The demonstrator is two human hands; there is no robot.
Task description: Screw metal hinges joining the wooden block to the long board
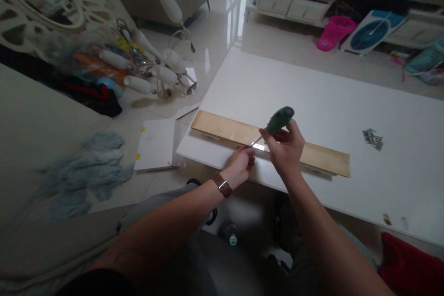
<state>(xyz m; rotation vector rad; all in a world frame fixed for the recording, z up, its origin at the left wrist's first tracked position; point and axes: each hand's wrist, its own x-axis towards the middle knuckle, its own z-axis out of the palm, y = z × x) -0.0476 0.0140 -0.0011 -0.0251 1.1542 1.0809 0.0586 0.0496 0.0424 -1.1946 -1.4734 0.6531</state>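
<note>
My right hand (287, 148) is closed around a green-handled screwdriver (278, 120), which tilts with its shaft pointing down and to the left. The tip meets the near edge of a long wooden board (227, 128), beside a small shiny metal bracket (258, 146). My left hand (242, 162), with a brown watch strap on the wrist, has its fingers pinched together at the screwdriver's tip. Whatever lies between those fingers is hidden. Under the board is a large white panel (312, 97).
Loose screws or metal fittings (373, 139) lie on the panel at the right. A smaller white board (155, 144) and a grey cloth (100, 166) are on the floor at left, near a lamp with white shades (166, 74). A bottle (231, 233) stands below.
</note>
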